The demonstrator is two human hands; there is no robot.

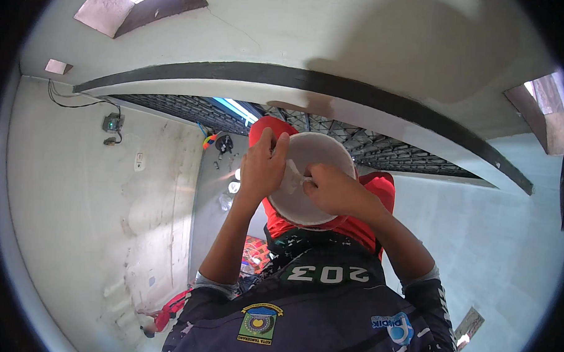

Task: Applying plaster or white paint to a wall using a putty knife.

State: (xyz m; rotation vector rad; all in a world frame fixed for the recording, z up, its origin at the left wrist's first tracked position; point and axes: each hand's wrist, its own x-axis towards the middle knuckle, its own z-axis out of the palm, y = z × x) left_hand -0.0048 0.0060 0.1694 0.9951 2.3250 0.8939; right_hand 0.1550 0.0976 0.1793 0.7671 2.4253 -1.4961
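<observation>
A white, round bucket (323, 154) with pale smears inside rests at my lap, between red-clothed legs. My left hand (264, 166) is closed on the bucket's left rim, fingers curled at its edge. Over the bucket's opening, my right hand (332, 189) is closed in a pinch. A thin pale end of something shows at its fingertips; its kind is hidden. Between both hands sits a whitish lump or flat piece (291, 177) against the inner wall. I cannot tell whether it joins what the right hand holds.
Black metal latticework (413, 152) spans beyond the bucket beneath a dark-edged beam (285, 74). A stained wall (150, 215) with a socket (139, 162) and a wired box (113, 122) stands at left. Small items and a patterned red cloth (254, 252) lie on the floor below.
</observation>
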